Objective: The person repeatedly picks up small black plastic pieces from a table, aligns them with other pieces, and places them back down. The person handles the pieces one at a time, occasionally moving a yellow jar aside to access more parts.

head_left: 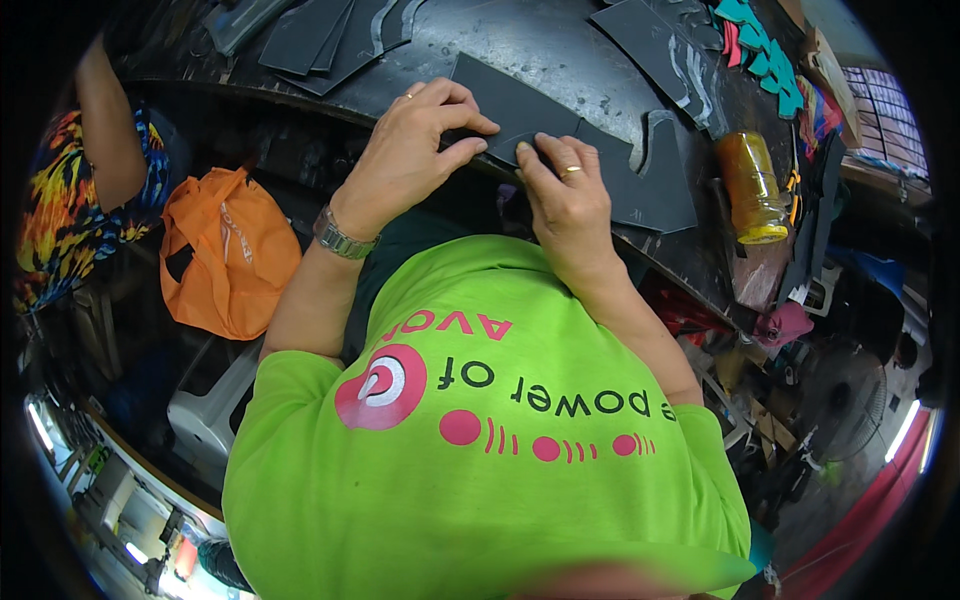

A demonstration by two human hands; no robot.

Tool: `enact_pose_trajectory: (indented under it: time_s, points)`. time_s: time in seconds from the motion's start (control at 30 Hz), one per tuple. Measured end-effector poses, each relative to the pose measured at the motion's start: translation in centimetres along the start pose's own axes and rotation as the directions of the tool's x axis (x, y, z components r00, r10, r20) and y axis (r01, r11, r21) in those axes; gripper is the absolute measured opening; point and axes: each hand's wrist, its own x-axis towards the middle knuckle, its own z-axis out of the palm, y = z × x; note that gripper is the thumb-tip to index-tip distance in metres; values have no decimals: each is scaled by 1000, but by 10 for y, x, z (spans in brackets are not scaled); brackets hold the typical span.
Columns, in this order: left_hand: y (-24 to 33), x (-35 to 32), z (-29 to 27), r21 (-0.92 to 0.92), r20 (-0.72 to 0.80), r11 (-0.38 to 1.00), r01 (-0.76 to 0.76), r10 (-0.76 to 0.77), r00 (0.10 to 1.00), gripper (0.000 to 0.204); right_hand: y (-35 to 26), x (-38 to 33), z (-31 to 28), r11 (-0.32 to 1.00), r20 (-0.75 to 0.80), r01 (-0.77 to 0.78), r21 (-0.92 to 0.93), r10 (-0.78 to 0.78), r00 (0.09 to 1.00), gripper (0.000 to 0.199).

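Observation:
At the near edge of the dark worktable, my left hand (415, 140) is closed, its thumb and forefinger around the edge of a dark grey sheet piece (525, 100). My right hand (572, 195) pinches the same edge a short way to the right, thumb and fingertips pressed together. The sheet is thin, flat and cut to a shape. Beside it, under and right of my right hand, lies another dark grey cut piece (655, 190) with a curved notch. What sits right between my fingertips is too small to make out.
Stacked dark grey pieces (320, 45) lie at the far left of the worktable (520, 40), with more pieces (650, 50) at the far right. A yellow-brown jar (752, 190) and teal scraps (765, 60) are on the right. An orange bag (228, 255) and a person's arm (108, 130) are left.

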Motion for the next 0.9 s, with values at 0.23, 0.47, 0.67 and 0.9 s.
enact_pose_trajectory:
  time_s: [0.23,0.47,0.67,0.9]
  points:
    - [10,-14,7,98,10,985,-141,141,990,32,-1,-4,0,999,-18,31,28,-31,999,36]
    - [28,-34,7,389,141,889,-240,200,970,49,8,-8,-21,957,7,-89,275,90,996,59]
    - [36,-18,12,476,172,841,-259,200,965,53,26,-20,-33,989,100,-115,-91,124,987,68]
    - [40,14,29,499,205,826,-263,182,962,46,31,-12,-25,950,221,-38,-311,111,969,62]
